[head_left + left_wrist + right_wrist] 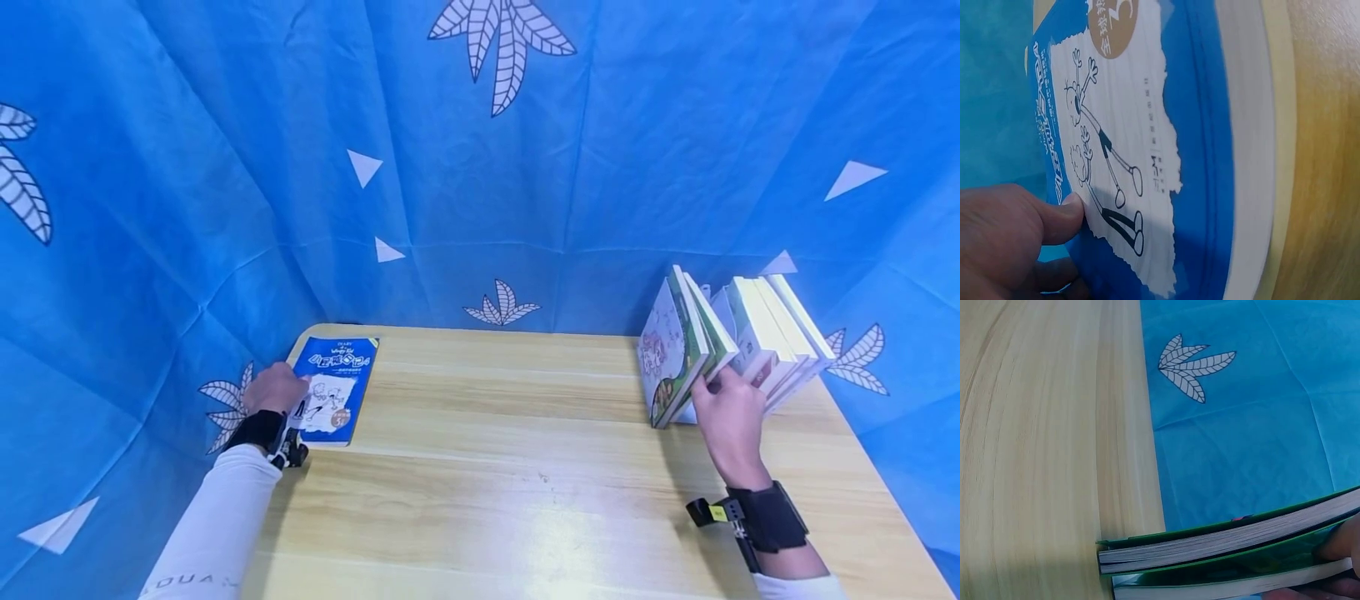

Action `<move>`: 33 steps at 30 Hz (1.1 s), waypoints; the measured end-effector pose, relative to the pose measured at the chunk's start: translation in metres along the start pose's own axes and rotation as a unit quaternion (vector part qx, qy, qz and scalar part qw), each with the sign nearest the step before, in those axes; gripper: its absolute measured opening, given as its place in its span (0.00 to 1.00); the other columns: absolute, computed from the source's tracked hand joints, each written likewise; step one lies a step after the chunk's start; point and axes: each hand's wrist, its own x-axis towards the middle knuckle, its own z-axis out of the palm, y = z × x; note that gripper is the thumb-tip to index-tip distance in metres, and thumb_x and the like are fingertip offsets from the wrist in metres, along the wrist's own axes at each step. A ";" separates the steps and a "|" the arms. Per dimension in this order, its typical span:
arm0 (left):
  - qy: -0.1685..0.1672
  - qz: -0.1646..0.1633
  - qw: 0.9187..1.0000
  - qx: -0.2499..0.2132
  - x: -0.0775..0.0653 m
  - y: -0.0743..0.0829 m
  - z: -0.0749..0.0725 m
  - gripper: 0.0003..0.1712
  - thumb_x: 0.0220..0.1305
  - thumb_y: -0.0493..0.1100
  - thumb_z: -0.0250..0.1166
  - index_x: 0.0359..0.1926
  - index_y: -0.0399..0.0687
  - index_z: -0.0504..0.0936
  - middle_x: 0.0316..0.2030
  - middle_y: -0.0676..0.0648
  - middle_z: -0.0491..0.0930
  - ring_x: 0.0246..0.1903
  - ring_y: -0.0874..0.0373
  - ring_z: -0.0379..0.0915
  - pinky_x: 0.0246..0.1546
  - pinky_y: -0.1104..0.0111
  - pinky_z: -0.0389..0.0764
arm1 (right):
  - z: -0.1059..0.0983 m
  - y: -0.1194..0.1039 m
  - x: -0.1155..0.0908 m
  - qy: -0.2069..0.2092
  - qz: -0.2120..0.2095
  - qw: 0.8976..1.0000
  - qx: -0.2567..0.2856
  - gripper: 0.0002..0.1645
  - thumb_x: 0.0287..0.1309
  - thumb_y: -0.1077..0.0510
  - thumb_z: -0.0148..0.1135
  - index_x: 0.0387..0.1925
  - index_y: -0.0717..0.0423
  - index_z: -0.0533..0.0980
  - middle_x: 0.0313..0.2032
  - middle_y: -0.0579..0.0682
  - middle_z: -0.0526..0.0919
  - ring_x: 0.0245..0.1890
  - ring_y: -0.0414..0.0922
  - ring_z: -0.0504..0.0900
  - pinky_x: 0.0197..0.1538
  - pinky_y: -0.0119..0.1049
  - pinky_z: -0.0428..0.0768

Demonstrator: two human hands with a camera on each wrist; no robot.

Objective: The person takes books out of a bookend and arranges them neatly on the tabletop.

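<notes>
A blue comic-style paperback (348,375) lies face up at the table's far left corner. My left hand (273,390) grips its left edge; in the left wrist view the thumb (1063,219) is on the cover and the fingers are curled at the edge, partly hidden. Far to the right, my right hand (731,425) pinches a thin green-edged book (711,321) in an upright row. In the right wrist view its thumb sits in the gap between this book and the outer green book (1222,544), which leans at the row's left end with a pictured cover.
Several thicker, pale-paged books (776,321) stand tilted to the right of my right hand. A light wooden table (510,467) spans between the hands. Blue patterned cloth (480,183) hangs behind and at both sides of the table.
</notes>
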 end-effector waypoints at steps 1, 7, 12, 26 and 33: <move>0.000 0.001 1.000 -0.001 0.000 -0.001 0.001 0.24 0.76 0.51 0.55 0.28 0.36 0.77 0.21 0.42 0.70 0.24 0.47 0.71 0.24 0.62 0.66 | 0.000 0.000 0.000 -0.001 0.000 1.000 -0.001 0.06 0.58 0.73 0.64 0.34 0.77 0.82 0.26 0.74 0.85 0.18 0.66 0.84 0.23 0.58 0.80; -0.001 -0.003 1.000 -0.005 0.000 -0.003 0.003 0.24 0.76 0.51 0.54 0.25 0.39 0.75 0.19 0.44 0.68 0.24 0.47 0.71 0.24 0.62 0.65 | -0.001 0.001 0.000 -0.014 0.014 1.000 -0.002 0.07 0.59 0.72 0.64 0.33 0.77 0.82 0.25 0.74 0.85 0.18 0.66 0.84 0.19 0.41 0.81; -0.004 -0.004 1.000 -0.008 0.001 -0.004 0.003 0.24 0.77 0.51 0.52 0.26 0.40 0.74 0.21 0.43 0.68 0.26 0.45 0.72 0.25 0.61 0.66 | -0.003 0.000 0.002 -0.019 0.021 1.000 -0.004 0.07 0.60 0.71 0.64 0.32 0.76 0.83 0.25 0.73 0.85 0.19 0.66 0.85 0.16 0.24 0.73; 0.000 -0.018 1.000 -0.003 -0.003 0.001 0.008 0.29 0.79 0.50 0.49 0.56 0.22 0.72 0.51 0.20 0.74 0.51 0.23 0.74 0.39 0.40 0.80 | -0.004 -0.003 0.003 -0.027 0.015 0.999 -0.012 0.09 0.62 0.69 0.64 0.32 0.76 0.83 0.24 0.73 0.85 0.16 0.64 0.83 0.15 0.17 0.64; 0.014 -0.018 1.000 -0.012 -0.008 0.004 0.010 0.32 0.80 0.48 0.48 0.66 0.21 0.62 0.61 0.16 0.64 0.62 0.18 0.62 0.55 0.29 0.74 | -0.006 -0.004 0.001 -0.033 0.010 0.999 -0.012 0.08 0.62 0.70 0.63 0.33 0.77 0.82 0.23 0.74 0.84 0.13 0.61 0.81 0.15 0.17 0.62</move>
